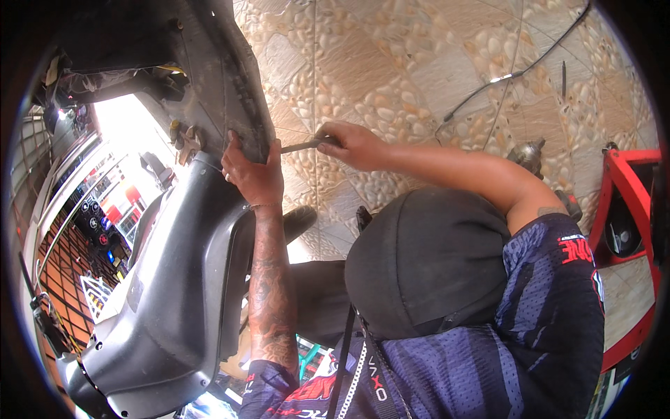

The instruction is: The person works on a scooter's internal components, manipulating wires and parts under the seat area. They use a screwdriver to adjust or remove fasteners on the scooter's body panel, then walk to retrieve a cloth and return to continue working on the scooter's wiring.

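My left hand (255, 173), a ring on one finger, grips the lower edge of a dusty dark plastic panel (230, 77), thumb and fingers on its two sides. To the right, my right hand (354, 145) is closed around a slim dark tool (300, 146), whose grip end is mostly hidden in the fingers. The tool points left, its tip meeting the panel edge beside my left hand. Whether the tip is under the edge or only against it, I cannot tell. Just below my left hand is a large glossy black vehicle body panel (174, 279).
A black cable (481, 89) and a thin black rod (564, 78) lie on the stone-patterned tile floor (419, 42). Beyond my right forearm sits a metal part (528, 155). A red metal frame (607, 202) stands at the right. A rounded black fabric shape (426, 265) fills the lower middle.
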Demonstrator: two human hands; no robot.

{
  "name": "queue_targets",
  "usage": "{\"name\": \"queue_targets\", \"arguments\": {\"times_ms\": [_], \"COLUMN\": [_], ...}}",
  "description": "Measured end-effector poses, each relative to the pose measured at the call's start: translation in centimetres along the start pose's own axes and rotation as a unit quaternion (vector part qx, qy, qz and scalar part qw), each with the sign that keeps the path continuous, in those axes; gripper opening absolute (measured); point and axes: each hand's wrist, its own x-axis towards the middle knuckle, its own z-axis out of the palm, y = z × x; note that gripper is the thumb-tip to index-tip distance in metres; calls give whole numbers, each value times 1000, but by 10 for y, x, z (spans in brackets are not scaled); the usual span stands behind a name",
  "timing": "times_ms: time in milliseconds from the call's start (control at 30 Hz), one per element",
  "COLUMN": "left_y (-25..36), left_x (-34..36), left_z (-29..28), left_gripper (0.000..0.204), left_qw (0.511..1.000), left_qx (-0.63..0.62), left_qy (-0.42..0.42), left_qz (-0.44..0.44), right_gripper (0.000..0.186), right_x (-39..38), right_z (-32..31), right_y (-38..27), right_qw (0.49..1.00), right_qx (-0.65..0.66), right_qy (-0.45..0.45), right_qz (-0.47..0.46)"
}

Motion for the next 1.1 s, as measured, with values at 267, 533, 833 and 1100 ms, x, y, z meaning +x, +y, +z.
{"name": "queue_targets", "arguments": {"times_ms": [267, 533, 833, 1100], "left_y": [-3, -1, 0, -1], "left_x": [-1, 0, 0, 0], "left_z": [2, 1, 2, 3], "left_gripper": [85, 85, 84, 83], "left_qw": [1000, 999, 1000, 1000], "left_qx": [-12, -17, -6, -9], "left_qy": [0, -4, 17, 26], "left_qz": [-21, -26, -12, -7], "right_gripper": [35, 37, 44, 42], "right_x": [8, 11, 24, 29], "right_z": [5, 2, -7, -1], "right_y": [3, 10, 7, 5], "right_qw": [944, 832, 887, 967], "right_qx": [259, 423, 302, 225], "right_qy": [-124, -214, -207, -77], "right_qz": [163, 290, 283, 96]}}
